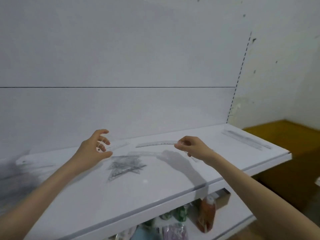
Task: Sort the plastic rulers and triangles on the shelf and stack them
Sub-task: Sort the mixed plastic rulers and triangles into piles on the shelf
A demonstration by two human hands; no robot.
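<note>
On the white shelf (173, 181) a pile of clear plastic triangles (126, 168) lies at the middle. My right hand (190, 147) pinches the right end of a clear ruler (155, 144), which reaches left just above the shelf; a second clear strip (193, 157) shows below this hand. My left hand (97, 146) hovers left of the pile with fingers and thumb curved in a C. A faint clear ruler (119, 146) runs from that hand to the right; whether the hand holds it is unclear. More rulers (245, 139) lie stacked at the far right.
Another clear ruler (22, 161) lies at the shelf's far left by the back panel. A lower shelf holds an orange bottle (207, 213) and packaged goods (174, 231). A brown cabinet (285, 135) stands to the right past the shelf's end.
</note>
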